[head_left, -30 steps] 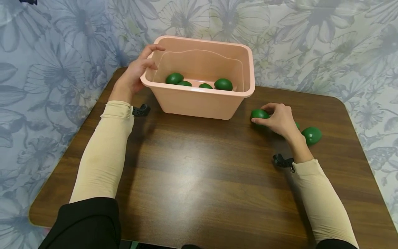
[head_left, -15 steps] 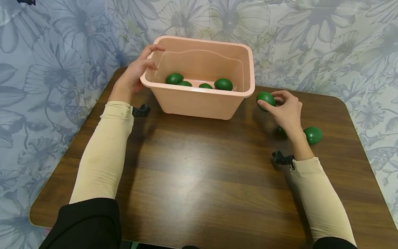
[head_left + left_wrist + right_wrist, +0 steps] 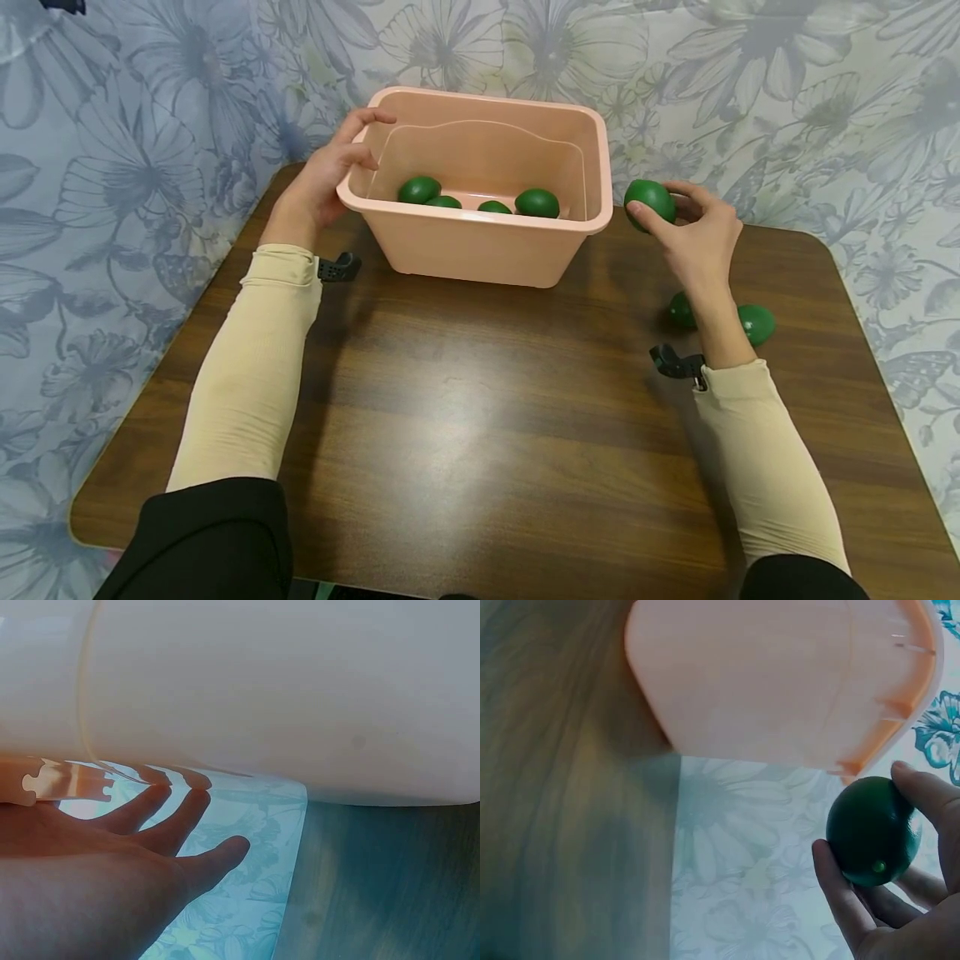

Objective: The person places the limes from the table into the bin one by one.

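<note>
My left hand (image 3: 321, 182) grips the left end of a pink plastic bin (image 3: 472, 246), thumb and a finger bent over its rim. In the left wrist view the other fingers (image 3: 184, 821) spread under the rim against the outer wall. Pinched between thumb and fingertips of my right hand (image 3: 703, 237) is a smooth green lime (image 3: 649, 204), raised above the table just right of the bin. The right wrist view shows this lime (image 3: 874, 831) with its small pale stem end. Several limes lie on the bin's floor, among them one lime (image 3: 537, 202) towards the right.
Two more limes sit on the brown wooden table (image 3: 450, 400): one lime (image 3: 681, 310) partly behind my right wrist, another lime (image 3: 757, 323) beside it. A flower-patterned wall (image 3: 712, 100) rises straight behind the table and bin.
My right hand has lifted the lime off the table and carried it up and slightly to the right, level with the bin's rim. The left hand and bin have stayed put.
</note>
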Available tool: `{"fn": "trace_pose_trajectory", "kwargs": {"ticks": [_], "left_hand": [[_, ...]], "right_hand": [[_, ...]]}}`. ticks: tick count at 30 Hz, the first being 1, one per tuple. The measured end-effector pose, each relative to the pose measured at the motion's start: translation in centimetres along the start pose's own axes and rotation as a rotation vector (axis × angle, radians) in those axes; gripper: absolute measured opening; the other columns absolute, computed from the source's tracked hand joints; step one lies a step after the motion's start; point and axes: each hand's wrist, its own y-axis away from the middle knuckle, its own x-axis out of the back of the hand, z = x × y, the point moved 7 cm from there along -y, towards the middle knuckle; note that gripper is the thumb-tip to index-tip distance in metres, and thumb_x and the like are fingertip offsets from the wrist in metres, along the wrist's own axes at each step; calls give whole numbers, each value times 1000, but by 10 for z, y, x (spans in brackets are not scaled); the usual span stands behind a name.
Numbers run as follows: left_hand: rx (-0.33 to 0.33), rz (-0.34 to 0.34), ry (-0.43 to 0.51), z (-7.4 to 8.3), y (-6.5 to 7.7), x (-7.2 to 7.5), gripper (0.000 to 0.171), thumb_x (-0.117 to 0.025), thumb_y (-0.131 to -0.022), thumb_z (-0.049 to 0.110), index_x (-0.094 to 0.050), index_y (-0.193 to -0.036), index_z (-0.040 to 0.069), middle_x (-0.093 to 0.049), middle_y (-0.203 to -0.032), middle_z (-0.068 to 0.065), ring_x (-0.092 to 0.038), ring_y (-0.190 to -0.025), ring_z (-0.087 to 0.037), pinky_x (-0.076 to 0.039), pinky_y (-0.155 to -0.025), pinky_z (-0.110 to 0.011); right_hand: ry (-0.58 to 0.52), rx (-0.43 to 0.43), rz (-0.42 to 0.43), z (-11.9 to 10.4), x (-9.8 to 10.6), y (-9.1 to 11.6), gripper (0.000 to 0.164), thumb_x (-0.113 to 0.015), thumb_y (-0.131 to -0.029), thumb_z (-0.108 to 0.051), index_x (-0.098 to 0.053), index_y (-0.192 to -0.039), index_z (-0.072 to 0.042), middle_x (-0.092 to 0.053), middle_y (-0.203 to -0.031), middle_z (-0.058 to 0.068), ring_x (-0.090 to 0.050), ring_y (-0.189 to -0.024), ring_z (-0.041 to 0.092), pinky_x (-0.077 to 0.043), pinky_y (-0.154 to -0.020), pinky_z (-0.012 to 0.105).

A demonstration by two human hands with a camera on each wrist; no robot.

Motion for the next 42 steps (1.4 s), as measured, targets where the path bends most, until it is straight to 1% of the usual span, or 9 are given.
{"fn": "trace_pose_trajectory", "kwargs": {"ticks": [3, 8, 13, 18, 25, 28, 35, 39, 42], "left_hand": [[-1, 3, -2, 0, 0, 0, 62, -38, -87, -7, -56, -133, 31, -35, -152, -4, -46, -124, -27, -58, -80, -32], [-1, 8, -10, 0, 0, 0, 62, -39, -87, -6, -55, -134, 31, -35, -153, -4, -45, -125, -27, -57, -81, -31], [0, -2, -6, 0, 0, -1, 63, -38, -87, -7, -55, -135, 30, -34, -155, -4, -45, -127, -28, -57, -82, -32], [-3, -7, -4, -1, 0, -2, 63, -38, -87, -7, -55, -134, 30, -34, -154, -4, -44, -128, -29, -57, -82, -33], [2, -7, 12, 0, 0, -2, 64, -36, -88, -8, -54, -136, 30, -34, -155, -5, -44, -126, -29, -57, -80, -33], [3, -6, 12, 0, 0, -1, 64, -36, -88, -8, -53, -136, 29, -34, -155, -4, -45, -126, -29, -57, -80, -33], [4, -2, 13, 1, 1, -1, 64, -35, -88, -9, -54, -136, 29, -34, -155, -4, -44, -126, -29, -57, -79, -32], [-2, -9, 24, 1, 0, -2, 64, -34, -89, -9, -54, -137, 29, -34, -155, -5, -46, -124, -28, -57, -79, -32], [-2, -8, 26, 1, 0, -2, 64, -34, -88, -9, -54, -136, 28, -33, -156, -5, -45, -124, -28, -57, -80, -33]], "right_hand": [[-37, -4, 23, -10, 1, -2, 50, -90, -82, -36, -77, -126, -15, -79, -116, 11, -68, -89, -5, -51, -79, 14], [-95, 19, 47, -41, 4, 1, 49, -90, -82, -26, -73, -122, -4, -79, -112, 12, -69, -94, -2, -49, -84, 19], [-154, 56, 60, -60, 1, 0, 48, -90, -81, -22, -74, -122, -4, -76, -114, 10, -68, -97, 6, -49, -83, 19], [-188, 107, 46, -72, -6, -5, 47, -89, -82, -20, -75, -124, -4, -74, -118, 9, -68, -101, 10, -48, -78, 20], [-193, 154, -23, -95, -20, -12, 47, -87, -84, -17, -72, -126, 0, -73, -122, 11, -68, -102, 11, -51, -81, 20], [-172, 165, -61, -98, -30, -18, 49, -85, -86, -17, -70, -128, 1, -71, -125, 14, -68, -105, 13, -52, -83, 21], [-160, 162, -134, -88, -55, -34, 54, -88, -84, -22, -69, -132, -5, -70, -128, 10, -68, -112, 15, -56, -90, 24], [-142, 157, -146, -85, -62, -35, 57, -90, -83, -24, -70, -132, -5, -70, -129, 9, -68, -115, 14, -56, -97, 26], [-146, 148, -142, -84, -62, -34, 54, -89, -85, -23, -69, -131, -3, -69, -131, 12, -68, -121, 18, -54, -103, 28]]}}
